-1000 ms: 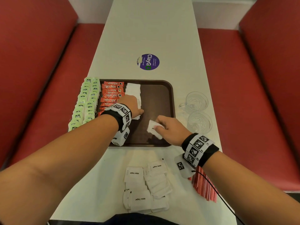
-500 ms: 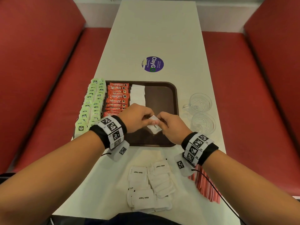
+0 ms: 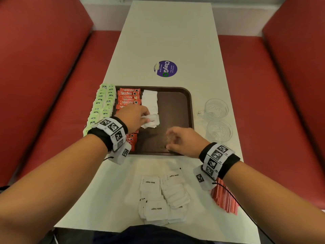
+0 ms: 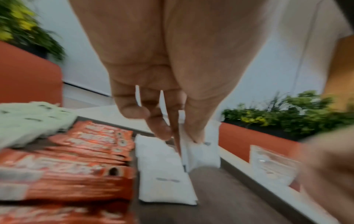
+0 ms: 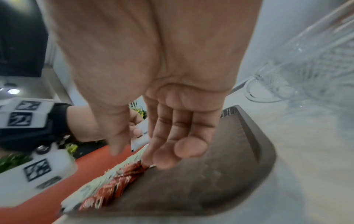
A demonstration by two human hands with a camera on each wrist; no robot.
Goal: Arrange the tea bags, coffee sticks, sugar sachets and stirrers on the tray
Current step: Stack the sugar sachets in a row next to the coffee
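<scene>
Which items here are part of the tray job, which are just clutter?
Job:
- tray
- tea bags
- coffee sticks
- sugar sachets on the tray
- loose sugar sachets on the table
- stirrers
- sachet pinched by left hand

Lying about:
- two glass cups
- round sticker

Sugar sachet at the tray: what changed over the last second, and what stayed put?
The sachet passed from the right hand to the left hand, which now pinches it at the near end of the white row on the tray. The right hand let go and drew back, fingers relaxed and empty. Tea bags, coffee sticks, loose sachets, stirrers and glasses stayed put.
</scene>
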